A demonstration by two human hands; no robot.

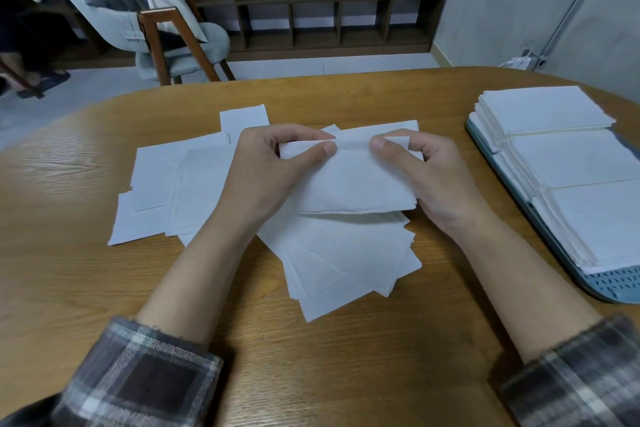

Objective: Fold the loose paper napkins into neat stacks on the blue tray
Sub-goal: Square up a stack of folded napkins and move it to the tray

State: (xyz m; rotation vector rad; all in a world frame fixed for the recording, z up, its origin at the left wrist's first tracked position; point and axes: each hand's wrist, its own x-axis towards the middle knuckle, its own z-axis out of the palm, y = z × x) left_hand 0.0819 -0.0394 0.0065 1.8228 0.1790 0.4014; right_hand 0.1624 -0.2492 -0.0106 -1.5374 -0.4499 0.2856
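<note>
While the left hand (pixel 273 163) and right hand (pixel 419 170) each pinch the top edge of one napkin (pixel 349 184), holding it off the loose pile (pixel 339 253) beneath them to align its fold, the blue tray (pixel 609 284) waits beyond the right hand, already bearing three neat stacks (pixel 568 156).

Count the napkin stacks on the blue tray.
3, in a row on the blue tray: far stack, middle stack, near stack. More may lie beyond the frame's right edge.

White paper napkins (pixel 332 246) are being shown on a brown wood-grained table (pixel 86 288) beside a blue tray (pixel 616 284), and grey-and-white plaid sleeves (pixel 138 374) are being worn.
</note>
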